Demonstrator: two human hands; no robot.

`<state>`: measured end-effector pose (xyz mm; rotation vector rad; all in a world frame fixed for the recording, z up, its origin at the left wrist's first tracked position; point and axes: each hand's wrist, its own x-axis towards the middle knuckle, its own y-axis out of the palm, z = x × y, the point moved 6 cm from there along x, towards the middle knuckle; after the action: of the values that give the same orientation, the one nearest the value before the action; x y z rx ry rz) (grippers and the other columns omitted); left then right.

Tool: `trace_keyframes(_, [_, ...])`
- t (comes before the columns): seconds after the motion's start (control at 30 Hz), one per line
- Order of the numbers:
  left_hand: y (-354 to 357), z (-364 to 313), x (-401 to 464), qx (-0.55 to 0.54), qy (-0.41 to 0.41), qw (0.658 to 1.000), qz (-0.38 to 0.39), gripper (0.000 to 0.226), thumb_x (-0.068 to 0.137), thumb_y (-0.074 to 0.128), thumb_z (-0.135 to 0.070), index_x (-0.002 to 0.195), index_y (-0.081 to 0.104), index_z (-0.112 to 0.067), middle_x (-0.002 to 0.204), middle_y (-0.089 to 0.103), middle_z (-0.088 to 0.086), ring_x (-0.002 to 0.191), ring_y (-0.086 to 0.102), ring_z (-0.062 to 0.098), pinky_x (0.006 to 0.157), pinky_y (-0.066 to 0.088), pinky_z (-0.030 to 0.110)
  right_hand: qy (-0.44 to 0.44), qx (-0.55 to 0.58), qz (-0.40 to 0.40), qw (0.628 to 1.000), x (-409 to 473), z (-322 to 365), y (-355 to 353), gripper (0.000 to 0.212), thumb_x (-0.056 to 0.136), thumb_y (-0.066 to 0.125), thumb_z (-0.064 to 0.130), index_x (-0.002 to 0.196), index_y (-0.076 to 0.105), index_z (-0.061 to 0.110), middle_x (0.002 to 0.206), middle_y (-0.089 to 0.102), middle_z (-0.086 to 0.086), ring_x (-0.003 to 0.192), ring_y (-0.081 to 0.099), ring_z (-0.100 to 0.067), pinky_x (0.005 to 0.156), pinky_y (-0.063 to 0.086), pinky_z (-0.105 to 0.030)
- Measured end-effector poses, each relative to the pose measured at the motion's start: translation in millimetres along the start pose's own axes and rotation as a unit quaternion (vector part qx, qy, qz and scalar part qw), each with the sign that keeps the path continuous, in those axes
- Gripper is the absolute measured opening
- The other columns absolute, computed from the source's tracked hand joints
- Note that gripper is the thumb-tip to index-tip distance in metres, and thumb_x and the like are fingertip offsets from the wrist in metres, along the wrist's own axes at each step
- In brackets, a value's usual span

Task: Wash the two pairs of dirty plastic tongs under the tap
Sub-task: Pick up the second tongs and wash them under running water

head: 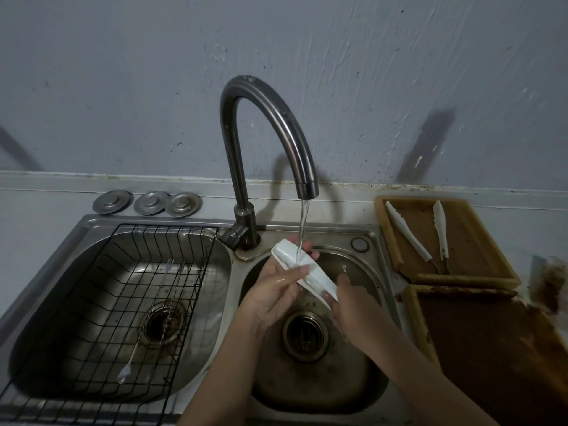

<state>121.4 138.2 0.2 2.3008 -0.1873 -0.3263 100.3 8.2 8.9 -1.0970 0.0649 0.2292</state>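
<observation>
A white plastic pair of tongs (319, 279) lies slanted over the right sink basin (310, 376), under the running water (302, 229) from the curved tap (261, 118). My left hand (276, 290) holds its upper end, thumb across the top and fingers curled behind. My right hand (350, 302) grips its lower end. A second white pair of tongs (408, 233) lies spread open in the brown tray (470, 241) on the counter to the right.
The left basin holds a black wire rack (129, 309) with a long-handled spoon (132, 361) in it. Three metal sink plugs (147, 202) sit behind it. A second dirty brown tray (491, 348) lies at the right front.
</observation>
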Motion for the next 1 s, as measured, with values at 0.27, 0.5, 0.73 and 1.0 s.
trace_keyframes(0.27, [-21.0, -12.1, 3.6, -0.097, 0.046, 0.968, -0.226, 0.013, 0.098, 0.043, -0.009, 0.097, 0.057, -0.010, 0.088, 0.067, 0.008, 0.072, 0.069, 0.016, 0.069, 0.059, 0.034, -0.210, -0.175, -0.082, 0.958, 1.3, 41.4, -12.5, 0.042, 0.084, 0.054, 0.048, 0.114, 0.052, 0.018, 0.106, 0.057, -0.003, 0.096, 0.053, -0.022, 0.072, 0.038, -0.029])
trace_keyframes(0.5, [-47.2, 6.9, 0.1, -0.270, -0.036, 0.899, -0.343, 0.027, 0.098, 0.042, -0.012, 0.075, 0.052, -0.003, 0.072, 0.055, 0.005, 0.063, 0.051, 0.010, 0.060, 0.053, 0.022, -0.159, 0.116, -0.073, 0.978, 13.5, 32.6, -35.3, 0.028, 0.090, 0.054, 0.035, 0.061, 0.054, 0.033, 0.051, 0.050, 0.008, 0.051, 0.052, -0.004, 0.052, 0.036, -0.015])
trace_keyframes(0.73, [-41.9, 54.2, -1.7, -0.337, -0.131, 0.859, -0.362, 0.040, 0.100, 0.029, -0.013, 0.084, 0.059, 0.008, 0.079, 0.062, 0.023, 0.075, 0.060, 0.032, 0.076, 0.055, 0.038, -0.240, 0.178, -0.135, 0.945, 22.1, 87.1, -47.7, 0.011, 0.086, 0.063, 0.021, 0.089, 0.065, 0.011, 0.057, 0.044, 0.019, 0.050, 0.052, 0.001, 0.048, 0.040, -0.008])
trace_keyframes(1.0, [-34.4, 58.1, -15.4, -0.376, -0.147, 0.838, -0.368, 0.037, 0.099, 0.029, -0.015, 0.095, 0.059, 0.007, 0.086, 0.061, 0.025, 0.082, 0.060, 0.033, 0.099, 0.048, 0.039, -0.300, 0.040, -0.204, 0.931, 24.8, 100.3, -47.1, 0.024, 0.092, 0.052, 0.024, 0.075, 0.060, 0.009, 0.056, 0.046, 0.005, 0.047, 0.041, -0.009, 0.044, 0.029, -0.018])
